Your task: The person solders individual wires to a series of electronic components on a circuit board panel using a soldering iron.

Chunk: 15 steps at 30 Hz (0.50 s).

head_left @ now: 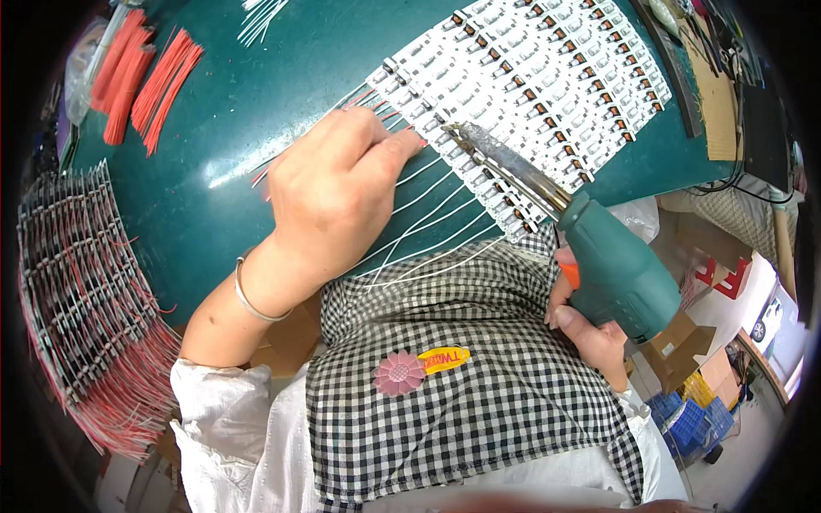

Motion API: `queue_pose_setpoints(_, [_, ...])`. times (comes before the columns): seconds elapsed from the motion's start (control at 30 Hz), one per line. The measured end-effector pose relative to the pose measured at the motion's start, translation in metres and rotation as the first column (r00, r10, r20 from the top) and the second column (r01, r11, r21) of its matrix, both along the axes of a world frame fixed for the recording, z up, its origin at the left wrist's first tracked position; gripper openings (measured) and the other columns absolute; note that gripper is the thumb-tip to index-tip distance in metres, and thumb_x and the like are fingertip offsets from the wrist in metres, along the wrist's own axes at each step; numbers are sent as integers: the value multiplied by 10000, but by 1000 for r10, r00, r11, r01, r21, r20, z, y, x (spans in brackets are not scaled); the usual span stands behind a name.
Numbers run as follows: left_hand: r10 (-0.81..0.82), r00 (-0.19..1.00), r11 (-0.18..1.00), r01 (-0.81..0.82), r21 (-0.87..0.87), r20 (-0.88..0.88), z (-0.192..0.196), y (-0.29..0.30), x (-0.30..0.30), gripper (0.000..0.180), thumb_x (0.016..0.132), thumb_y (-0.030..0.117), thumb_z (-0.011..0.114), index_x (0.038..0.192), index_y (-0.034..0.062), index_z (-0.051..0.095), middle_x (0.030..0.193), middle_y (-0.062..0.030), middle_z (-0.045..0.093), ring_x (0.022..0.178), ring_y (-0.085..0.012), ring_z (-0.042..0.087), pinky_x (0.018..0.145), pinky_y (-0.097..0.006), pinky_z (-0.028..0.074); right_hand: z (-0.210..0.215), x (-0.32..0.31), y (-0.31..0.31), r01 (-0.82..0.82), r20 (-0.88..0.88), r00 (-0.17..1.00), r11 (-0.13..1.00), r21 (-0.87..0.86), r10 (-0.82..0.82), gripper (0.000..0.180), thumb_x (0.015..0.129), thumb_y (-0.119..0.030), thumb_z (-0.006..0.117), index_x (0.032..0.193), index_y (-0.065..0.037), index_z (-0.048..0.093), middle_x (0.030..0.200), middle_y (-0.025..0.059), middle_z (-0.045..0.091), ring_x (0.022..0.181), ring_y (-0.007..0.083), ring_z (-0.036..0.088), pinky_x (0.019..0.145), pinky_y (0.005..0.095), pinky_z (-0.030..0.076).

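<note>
The white circuit-board panel point(513, 79) lies on the green worktop point(227, 111), ahead of you. White wires point(419, 173) already trail from its nearest row; farther rows show none — most appear left to do. Your left hand point(333, 175) pinches, apparently, a red wire point(422, 144) at that edge; your right hand point(592, 339) wraps the green soldering gun point(623, 267).

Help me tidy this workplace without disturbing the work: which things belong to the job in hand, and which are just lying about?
Seem part of the job:
green soldering gun, in the right hand
white circuit boards
white wires, by the left hand
red wire bundles
wired strips

Seem just lying about:
cardboard box
blue baskets
clear plastic bag
</note>
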<state>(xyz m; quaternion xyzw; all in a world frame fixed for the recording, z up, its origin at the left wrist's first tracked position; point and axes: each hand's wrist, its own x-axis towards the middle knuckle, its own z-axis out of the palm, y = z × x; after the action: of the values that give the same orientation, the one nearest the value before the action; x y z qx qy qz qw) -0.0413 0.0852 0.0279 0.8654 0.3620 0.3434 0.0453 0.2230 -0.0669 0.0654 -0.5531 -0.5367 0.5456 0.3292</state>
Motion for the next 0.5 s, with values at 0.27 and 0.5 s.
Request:
queue_pose_setpoints(0.27, [-25,1000,995,26,-101,4,-12,-5,1,196,611,-28,668,792,47,690,656,-38,477,565,-192,532,471,-320,437,-9,-2,-5,8,-4,1000,999,39,-8,522,767,26,610,1274,24,486,721,78,588,625,136,547,612,254,449])
queue_pose_setpoints(0.5, [-49,998,992,52,-118,30,-14,-4,1,235,662,-63,737,862,51,691,632,-41,518,516,-172,529,440,-298,413,-11,-4,1,-42,72,997,995,92,35,410,752,41,611,1152,7,531,763,67,593,665,140,570,647,263,466])
